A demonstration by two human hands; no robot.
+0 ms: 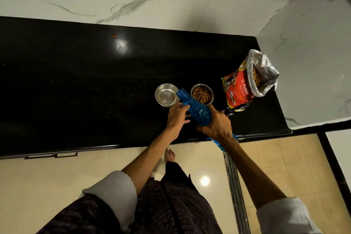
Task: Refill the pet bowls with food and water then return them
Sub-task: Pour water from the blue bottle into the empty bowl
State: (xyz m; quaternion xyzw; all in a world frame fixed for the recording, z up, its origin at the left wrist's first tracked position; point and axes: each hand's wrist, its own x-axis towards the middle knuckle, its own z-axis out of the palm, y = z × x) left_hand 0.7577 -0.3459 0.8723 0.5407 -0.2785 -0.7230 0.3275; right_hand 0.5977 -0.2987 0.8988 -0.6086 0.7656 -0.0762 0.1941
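On the black worktop (76, 85), just left of the frame's centre, the empty steel bowl (165, 95) sits touching distance from your left hand (177, 119), whose loosely spread fingers steady the neck of the blue bottle (195, 108). The bottle's long axis slants from lower right up to upper left, its mouth over the empty bowl's near rim. Your right hand (216, 125) grips the bottle's body. Right of centre stand the kibble-filled bowl (201, 94) and the open food bag (248, 80). Your next pour, I judge, tips leftward.
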